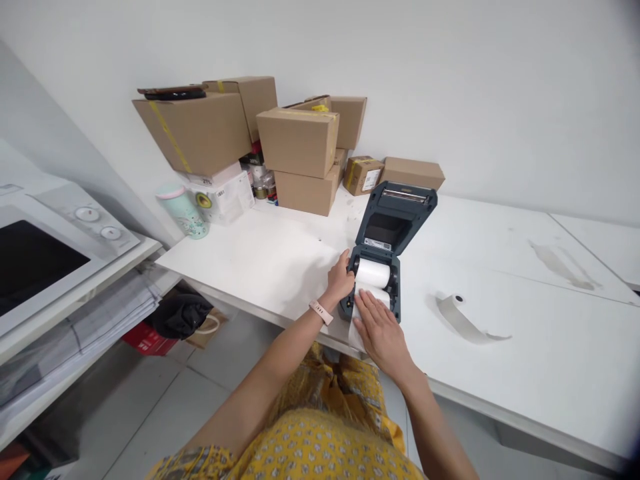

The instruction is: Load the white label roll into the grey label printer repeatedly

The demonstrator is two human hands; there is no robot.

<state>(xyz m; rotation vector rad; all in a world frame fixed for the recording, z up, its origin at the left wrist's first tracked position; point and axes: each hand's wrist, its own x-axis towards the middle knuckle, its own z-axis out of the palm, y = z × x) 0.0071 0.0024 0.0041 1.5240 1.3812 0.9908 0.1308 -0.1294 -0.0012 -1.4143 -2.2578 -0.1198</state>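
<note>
A dark label printer [396,230] stands on the table near its front edge, its lid raised. Inside it sits a white paper roll [373,273], and a loose strip of paper [356,333] runs from it over the printer's front. My left hand [341,277] grips the printer's left side, fingers at the rim beside the roll. Flat on the strip lies my right hand [379,327], its fingers stretched out, hiding part of the paper and of the printer's front.
A small, partly unrolled paper roll [459,301] lies right of the printer on the white table [500,267]. Several cardboard boxes [297,143] stand along the wall. A mint tumbler [184,212] stands at the table's left end, near a white microwave [60,233].
</note>
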